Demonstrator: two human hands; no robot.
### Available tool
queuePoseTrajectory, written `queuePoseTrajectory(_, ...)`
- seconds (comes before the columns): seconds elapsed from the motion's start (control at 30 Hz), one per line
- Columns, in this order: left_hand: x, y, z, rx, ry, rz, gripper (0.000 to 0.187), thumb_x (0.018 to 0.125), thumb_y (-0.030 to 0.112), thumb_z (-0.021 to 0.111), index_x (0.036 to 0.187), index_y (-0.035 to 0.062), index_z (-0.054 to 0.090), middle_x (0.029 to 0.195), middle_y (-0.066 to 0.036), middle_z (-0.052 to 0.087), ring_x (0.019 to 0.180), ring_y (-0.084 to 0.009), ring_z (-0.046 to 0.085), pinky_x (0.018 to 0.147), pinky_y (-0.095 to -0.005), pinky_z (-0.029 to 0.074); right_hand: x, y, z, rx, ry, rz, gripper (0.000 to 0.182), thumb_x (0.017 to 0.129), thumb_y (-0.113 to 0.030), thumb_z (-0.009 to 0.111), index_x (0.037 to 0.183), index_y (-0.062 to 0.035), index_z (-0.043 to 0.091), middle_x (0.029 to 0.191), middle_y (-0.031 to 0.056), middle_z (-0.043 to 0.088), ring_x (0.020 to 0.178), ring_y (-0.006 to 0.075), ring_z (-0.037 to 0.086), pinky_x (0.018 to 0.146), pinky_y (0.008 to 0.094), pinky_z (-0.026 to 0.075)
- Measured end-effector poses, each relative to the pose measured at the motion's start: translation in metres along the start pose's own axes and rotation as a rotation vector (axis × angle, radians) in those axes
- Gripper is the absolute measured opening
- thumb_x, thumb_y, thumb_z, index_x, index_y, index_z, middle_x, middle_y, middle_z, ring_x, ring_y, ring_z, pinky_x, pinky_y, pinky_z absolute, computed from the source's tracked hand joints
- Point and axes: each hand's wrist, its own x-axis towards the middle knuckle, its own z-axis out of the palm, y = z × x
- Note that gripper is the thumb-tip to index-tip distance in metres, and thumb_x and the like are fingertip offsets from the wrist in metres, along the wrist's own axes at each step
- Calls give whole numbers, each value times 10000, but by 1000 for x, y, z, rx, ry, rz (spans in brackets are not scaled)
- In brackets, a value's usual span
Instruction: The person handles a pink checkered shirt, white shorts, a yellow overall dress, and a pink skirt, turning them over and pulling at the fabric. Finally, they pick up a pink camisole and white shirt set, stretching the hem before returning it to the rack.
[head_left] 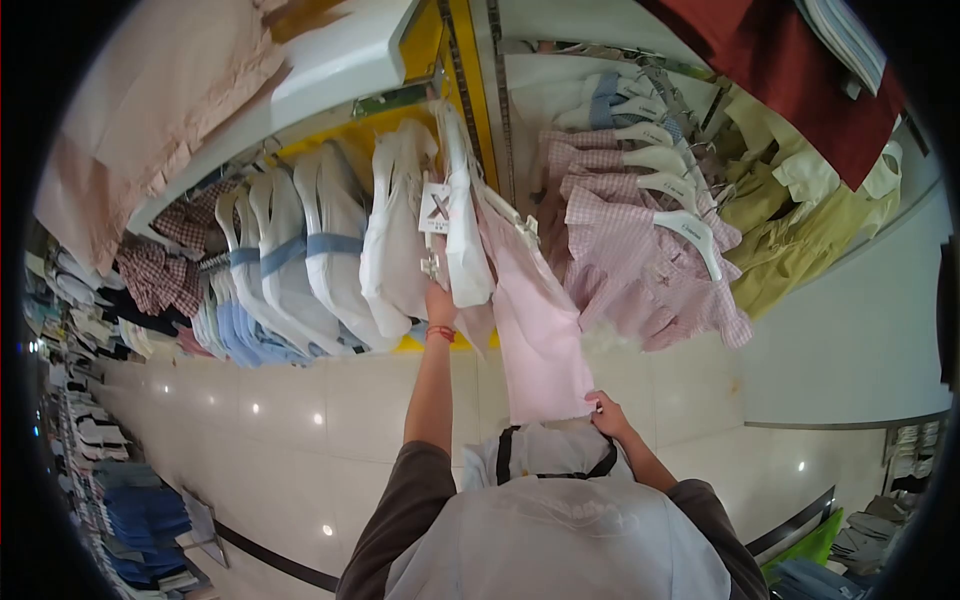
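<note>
shop racks crowded with hung clothes, above a pale tiled floor [300, 420].
one pink garment [540, 330] hangs mid-rack; left hand [440, 300] is closed on its hanger beside one white tag [436, 208], right hand [606, 410] pinches its hem; four pink checked tops [640, 240] hang just right.

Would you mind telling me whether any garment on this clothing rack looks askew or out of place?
Only the pale pink garment: the left hand holds its hanger off the rail while the right hand pulls its hem sideways. The other hung shirts look orderly.

white hang tag [437, 208], apparently an "x"
</note>
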Motion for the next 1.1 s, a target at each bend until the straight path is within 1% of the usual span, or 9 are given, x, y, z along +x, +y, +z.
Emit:
queuePoseTrajectory(0.1,-17,-1,15,-120,100,335,320,755,197,580,1027,30,556,943,-196,602,887,-374,563,723,-411,461,3,0,3,24,-32,72,319,736,-77,550,1048,-106,488,847,125,602,762,227,604,689,321,480)
queuePoseTrajectory(0.23,-58,1,21,178,-125,44,309,748,206,551,970,-9,541,867,-250,580,823,-433,537,686,-480,439,5,-9,7,111,-69,75,353,733,-169,599,1041,-62,465,835,112,619,779,239,609,698,329,477)
queuePoseTrajectory(0.43,-119,21,24,-5,-172,63,300,750,193,546,962,-19,538,805,-243,588,762,-415,562,657,-459,444,23,-81,14,158,-151,-175,757,673,-200,723,1255,-47,263,1207,235,378,922,259,546,744,301,465)
queuePoseTrajectory(0.53,-151,53,25,-47,-151,123,256,763,168,532,919,-33,564,755,-209,605,706,-327,604,619,-373,461,38,-104,39,-123,89,-476,809,653,-203,740,1270,-15,252,1213,215,376,1019,252,489,822,312,432)
queuePoseTrajectory(0.63,-177,89,18,-156,-340,-41,251,787,125,531,992,-19,525,777,-150,612,707,-276,609,625,-355,461,62,-101,69,-128,78,-472,759,705,-268,674,1301,-38,266,1183,211,416,988,289,508,815,379,440)
queuePoseTrajectory(0.73,-193,82,19,-404,-583,-85,325,807,92,547,1100,7,437,932,-88,577,851,-218,579,719,-336,454,102,-65,90,384,-321,-157,555,804,-268,579,1262,-48,355,1106,168,500,947,274,538,810,398,442)
queuePoseTrajectory(0.83,-200,75,7,-710,-488,66,402,809,84,572,1148,30,363,1083,-70,483,1021,-198,492,845,-327,412,47,-148,41,837,-231,372,405,880,-274,483,1222,-66,420,1064,113,558,911,259,571,788,410,452)
queuePoseTrajectory(0.93,-206,7,15,-610,-208,-147,510,788,208,627,1197,50,365,1193,-121,419,1041,-222,475,865,-332,416,47,-144,36,1042,-365,413,451,870,-332,487,1211,-40,432,1093,111,564,955,250,571,864,406,428)
queuePoseTrajectory(1.1,-223,-34,12,-712,-375,-436,706,823,285,574,1345,51,160,1368,-175,226,1266,-279,239,1014,-385,246,36,-138,29,1330,-769,597,441,873,-315,455,1203,-24,450,1143,113,547,1023,246,547,913,398,414)
